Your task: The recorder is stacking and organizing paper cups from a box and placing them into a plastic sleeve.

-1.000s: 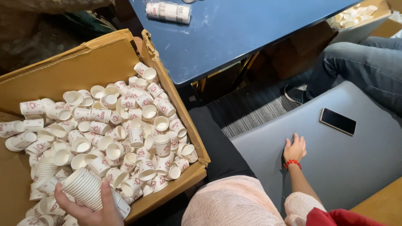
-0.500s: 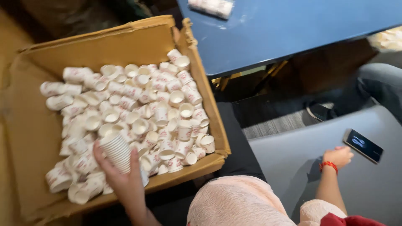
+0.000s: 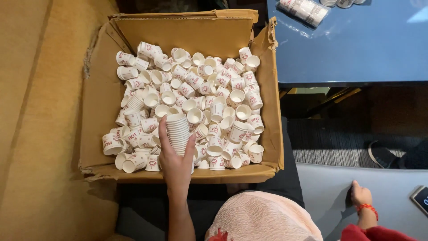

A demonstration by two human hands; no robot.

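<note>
Left to right. Tan sofa cushion (image 3: 40,111) is taking up the left side; the cardboard box (image 3: 100,98) is sitting against it, flaps splayed open so the contents are reachable from above. Loose paper cups (image 3: 214,93), white with red print, are lying jumbled in it, most on their sides.

The left hand (image 3: 176,163) is reaching in over the near wall and gripping a nested stack of cups (image 3: 178,131), thumb on one side, fingers on the other, rims up; probably clamped that way so the stack is not sliding apart. The stack is sitting low in the box, near the front, among the loose ones.

Blue table (image 3: 356,49) is carrying a wrapped sleeve of cups (image 3: 303,10) at its far edge.

The right hand (image 3: 361,196), red band at the wrist, is resting open and empty on the grey seat (image 3: 392,187), looks like bracing. A phone (image 3: 421,198) is lying just beside it.
</note>
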